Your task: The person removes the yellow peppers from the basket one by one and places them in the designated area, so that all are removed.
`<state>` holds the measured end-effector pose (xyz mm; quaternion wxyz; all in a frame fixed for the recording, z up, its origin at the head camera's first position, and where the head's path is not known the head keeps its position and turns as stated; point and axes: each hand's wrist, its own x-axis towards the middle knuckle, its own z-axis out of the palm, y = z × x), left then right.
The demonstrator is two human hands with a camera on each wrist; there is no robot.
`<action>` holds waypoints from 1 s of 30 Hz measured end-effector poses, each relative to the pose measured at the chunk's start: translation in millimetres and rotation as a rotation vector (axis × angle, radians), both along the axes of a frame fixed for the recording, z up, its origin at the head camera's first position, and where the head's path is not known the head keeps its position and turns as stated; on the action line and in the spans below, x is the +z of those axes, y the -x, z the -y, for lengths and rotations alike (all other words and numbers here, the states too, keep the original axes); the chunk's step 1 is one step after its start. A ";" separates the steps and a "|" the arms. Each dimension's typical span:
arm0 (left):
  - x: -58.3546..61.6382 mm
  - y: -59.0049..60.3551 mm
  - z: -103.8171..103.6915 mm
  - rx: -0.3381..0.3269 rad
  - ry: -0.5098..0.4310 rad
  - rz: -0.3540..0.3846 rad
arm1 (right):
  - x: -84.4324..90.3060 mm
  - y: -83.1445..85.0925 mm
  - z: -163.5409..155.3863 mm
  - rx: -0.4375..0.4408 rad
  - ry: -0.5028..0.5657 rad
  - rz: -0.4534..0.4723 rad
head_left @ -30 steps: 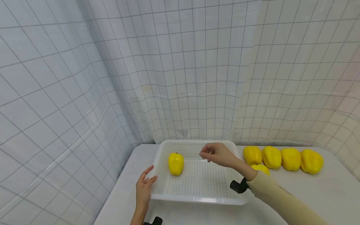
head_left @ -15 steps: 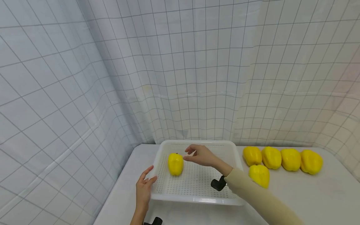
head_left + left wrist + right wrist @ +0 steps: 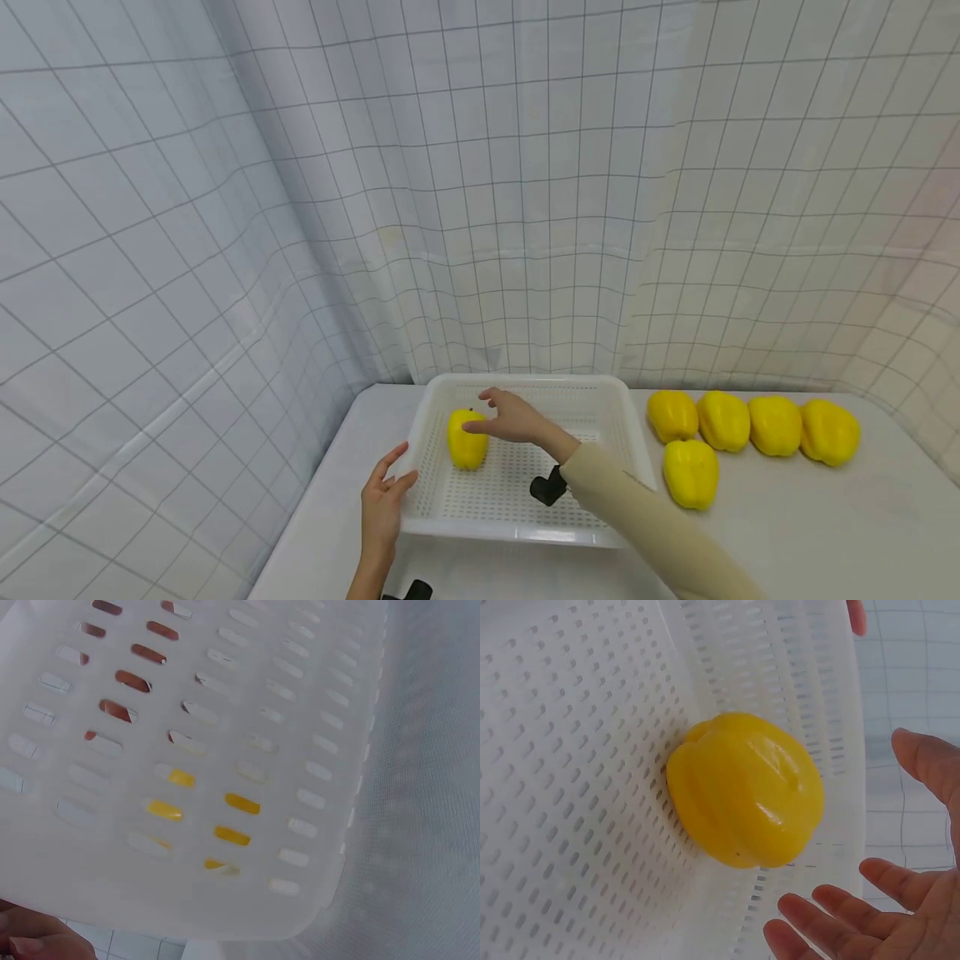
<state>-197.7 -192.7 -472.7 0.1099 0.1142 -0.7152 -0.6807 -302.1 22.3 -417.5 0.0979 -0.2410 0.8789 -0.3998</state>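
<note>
A white perforated plastic basket stands on the table with one yellow bell pepper at its left end. In the right wrist view this bell pepper sits on the basket floor near the wall. My right hand is over the basket with thumb and fingers spread, overlapping the pepper's top in the head view; the right wrist view shows a gap between them. My left hand holds the basket's left rim, thumb over the edge. Left wrist view: yellow shows through the slots of the basket wall.
Right of the basket, several yellow bell peppers stand in a row along the table's back, with one more pepper in front. White gridded curtains enclose the table at the back and sides.
My right hand has moved left across the basket to the pepper inside it, and its fingers have spread apart. The left hand stays at the rim.
</note>
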 end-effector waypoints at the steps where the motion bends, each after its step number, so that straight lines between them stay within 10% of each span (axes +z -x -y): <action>1: -0.3 0.2 0.3 -0.003 -0.002 0.000 | -1.0 1.0 2.3 -0.003 -0.006 0.007; 30: 2.0 -1.1 -1.7 -0.009 -0.004 -0.013 | -30.3 10.0 39.6 -0.175 -0.094 0.040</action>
